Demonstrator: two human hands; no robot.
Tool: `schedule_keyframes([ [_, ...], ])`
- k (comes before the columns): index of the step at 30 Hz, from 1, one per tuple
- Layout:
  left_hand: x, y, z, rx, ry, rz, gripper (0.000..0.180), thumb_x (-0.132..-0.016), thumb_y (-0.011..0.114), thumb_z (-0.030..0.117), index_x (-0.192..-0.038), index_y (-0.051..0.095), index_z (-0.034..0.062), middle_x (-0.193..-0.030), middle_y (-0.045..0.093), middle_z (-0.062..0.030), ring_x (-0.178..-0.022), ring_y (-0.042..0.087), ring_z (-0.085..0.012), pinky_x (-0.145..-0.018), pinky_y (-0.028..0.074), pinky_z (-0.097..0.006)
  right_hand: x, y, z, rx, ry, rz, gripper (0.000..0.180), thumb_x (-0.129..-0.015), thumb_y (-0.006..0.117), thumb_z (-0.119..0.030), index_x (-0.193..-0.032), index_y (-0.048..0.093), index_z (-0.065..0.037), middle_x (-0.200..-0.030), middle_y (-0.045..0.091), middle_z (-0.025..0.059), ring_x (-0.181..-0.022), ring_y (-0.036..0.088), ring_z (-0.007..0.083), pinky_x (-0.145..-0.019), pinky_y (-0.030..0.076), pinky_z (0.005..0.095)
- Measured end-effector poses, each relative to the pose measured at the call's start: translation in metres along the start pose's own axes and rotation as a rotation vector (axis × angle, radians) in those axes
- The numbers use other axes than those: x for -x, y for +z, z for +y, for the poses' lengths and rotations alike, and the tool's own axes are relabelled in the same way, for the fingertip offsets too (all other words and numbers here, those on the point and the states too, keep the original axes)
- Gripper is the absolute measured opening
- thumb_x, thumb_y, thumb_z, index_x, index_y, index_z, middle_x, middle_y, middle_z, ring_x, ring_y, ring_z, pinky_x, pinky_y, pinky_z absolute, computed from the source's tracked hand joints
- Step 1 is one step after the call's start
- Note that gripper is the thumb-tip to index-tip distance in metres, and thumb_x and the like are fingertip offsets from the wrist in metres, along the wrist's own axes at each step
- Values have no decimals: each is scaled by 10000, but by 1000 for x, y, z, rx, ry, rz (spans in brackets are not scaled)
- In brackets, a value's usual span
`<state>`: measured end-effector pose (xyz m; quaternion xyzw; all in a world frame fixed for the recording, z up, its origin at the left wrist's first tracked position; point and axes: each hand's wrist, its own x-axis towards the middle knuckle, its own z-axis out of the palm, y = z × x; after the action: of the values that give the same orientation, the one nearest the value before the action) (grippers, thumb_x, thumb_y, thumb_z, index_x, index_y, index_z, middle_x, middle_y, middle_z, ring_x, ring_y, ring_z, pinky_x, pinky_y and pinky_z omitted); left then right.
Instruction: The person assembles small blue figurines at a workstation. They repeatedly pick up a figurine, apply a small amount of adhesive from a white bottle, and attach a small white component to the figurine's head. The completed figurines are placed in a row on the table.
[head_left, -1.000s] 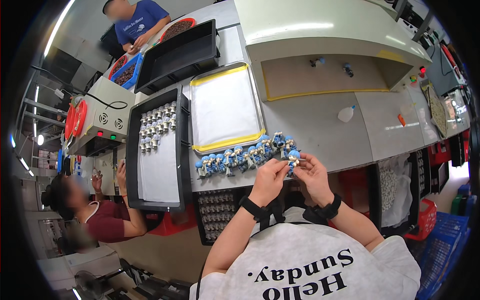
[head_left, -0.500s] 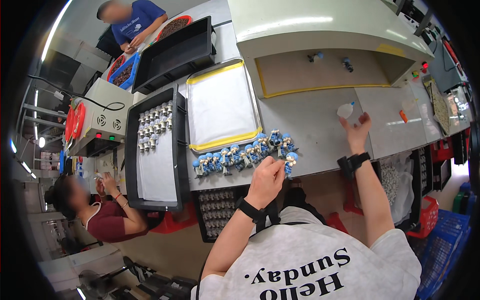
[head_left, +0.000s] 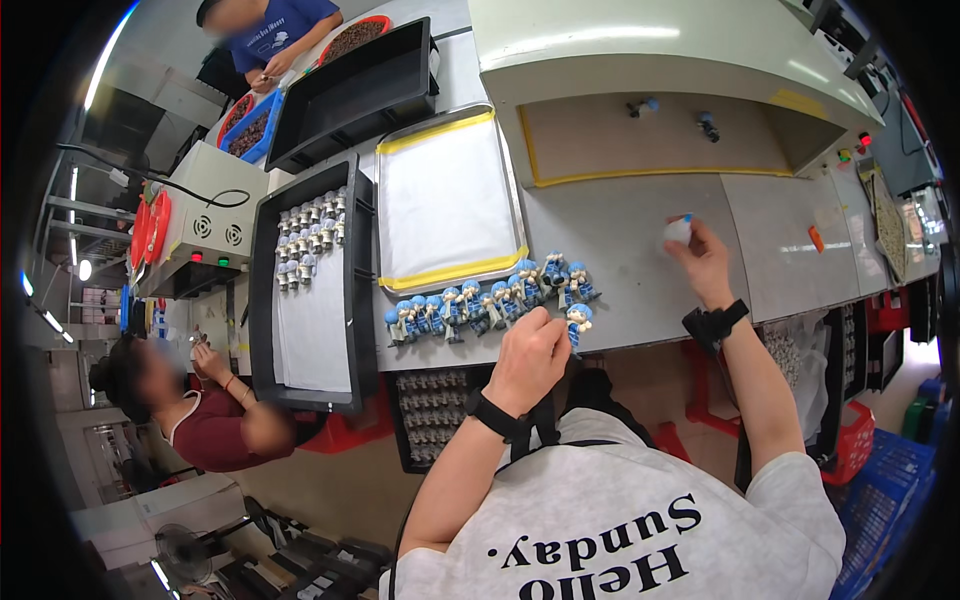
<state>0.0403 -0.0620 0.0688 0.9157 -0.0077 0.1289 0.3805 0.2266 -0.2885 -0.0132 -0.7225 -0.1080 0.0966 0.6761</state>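
Note:
My left hand (head_left: 528,362) is closed on a small blue-capped toy figurine (head_left: 578,318), held by the table's front edge. Thumb and fingers pinch its side, with the head sticking out to the right. Farther right, my right hand (head_left: 706,262) has its fingers closed round a small whitish squeeze bottle (head_left: 677,232) with a blue tip, over the grey tabletop. Similar blue figurines (head_left: 470,300) stand in a crowded row just left of and beyond my left hand.
A yellow-taped metal tray (head_left: 440,200) lies behind the row. Left of it, a black bin (head_left: 363,300) holds several grey-white pieces. A cream box-shaped machine (head_left: 600,80) has two figurines inside its opening. An orange object (head_left: 816,238) lies at right. Two co-workers (head_left: 225,435) (head_left: 285,35) sit nearby.
My right hand has moved onto the squeeze bottle, and its fingers have closed round it. My left hand still pinches the figurine in about the same place.

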Motion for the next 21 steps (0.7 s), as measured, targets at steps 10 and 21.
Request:
schedule_keyframes([
  [10, -2, -4, 2, -64, 62, 6, 46, -746, 616, -7, -746, 570, -5, -656, 446, -125, -602, 508, -307, -533, 418, -390, 46, 34, -90, 509, -313, -708, 385, -660, 731, -31, -1031, 639, -73, -904, 602, 105, -805, 597, 274, -697, 477, 325],
  [21, 0, -6, 4, -91, 60, -31, 115, -737, 598, -16, -684, 496, -8, -697, 452, -138, -691, 510, -307, -622, 431, -401, 45, 40, -113, 829, -512, -732, 276, -687, 711, -114, -942, 609, -90, -843, 573, 71, -748, 587, 277, -615, 467, 380],
])
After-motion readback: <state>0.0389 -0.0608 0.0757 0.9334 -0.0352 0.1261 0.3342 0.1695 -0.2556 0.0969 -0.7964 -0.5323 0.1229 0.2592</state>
